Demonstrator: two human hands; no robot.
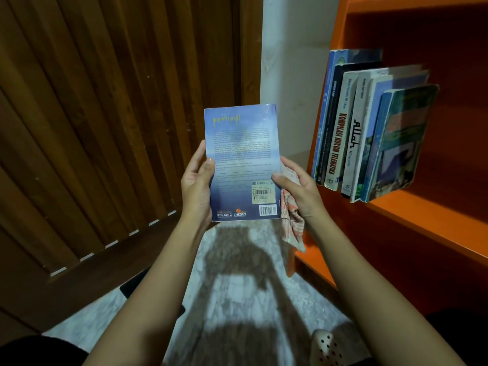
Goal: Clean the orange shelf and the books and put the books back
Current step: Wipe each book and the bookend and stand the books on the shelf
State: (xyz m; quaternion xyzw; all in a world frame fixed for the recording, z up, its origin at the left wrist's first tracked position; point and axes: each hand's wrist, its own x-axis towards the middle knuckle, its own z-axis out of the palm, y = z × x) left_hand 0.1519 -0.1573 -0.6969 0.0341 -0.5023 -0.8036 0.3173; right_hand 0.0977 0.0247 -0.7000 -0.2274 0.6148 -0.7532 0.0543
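A blue paperback book (241,143) is held upright in front of me, back cover facing me. My left hand (196,182) grips its left edge, thumb on the cover. My right hand (298,191) pinches the book's right edge with the thumb and also holds a pink-and-white striped cloth (291,223) that hangs down from the palm. The orange shelf (412,215) stands to the right. Several books (369,133) lean upright at the left end of its board.
A dark wooden slatted door (105,114) fills the left side. A white wall strip (290,75) lies between door and shelf. Pale marble floor (237,299) is below, with a beige perforated shoe (327,347) near the bottom.
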